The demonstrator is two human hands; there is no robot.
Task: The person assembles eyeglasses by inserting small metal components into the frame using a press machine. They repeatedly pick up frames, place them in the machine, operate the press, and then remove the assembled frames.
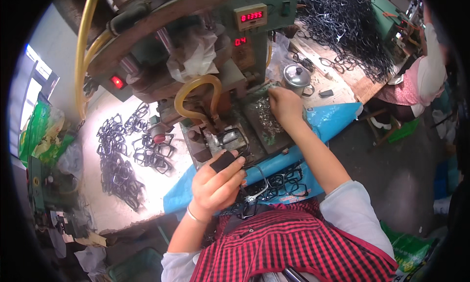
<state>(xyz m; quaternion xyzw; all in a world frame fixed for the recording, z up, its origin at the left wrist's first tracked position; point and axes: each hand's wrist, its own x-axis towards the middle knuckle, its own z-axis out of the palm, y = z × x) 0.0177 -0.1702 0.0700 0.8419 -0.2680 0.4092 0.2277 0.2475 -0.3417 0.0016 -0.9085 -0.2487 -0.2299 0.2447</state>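
Note:
My left hand [218,181], with a black wrap on a finger, holds a dark eyeglass frame [246,148] at the metal fixture [214,146] of a press. The fingers cover part of that frame. Closed over the far edge of a dark tray, my right hand [287,107] is beside a heap of tiny shiny metal parts [268,119]. Whatever its fingertips pinch is hidden. A curved yellowish hose [180,97] comes down to the fixture. Just below my left hand, more frames [286,181] lie on a blue plastic sheet over my lap.
The green press [240,81] with red displays stands ahead. Dark frames [117,159] lie in piles on the white tabletop at left. A lidded metal pot [296,76] sits beyond my right hand. A large frame heap [347,30] and another person [416,81] are at far right.

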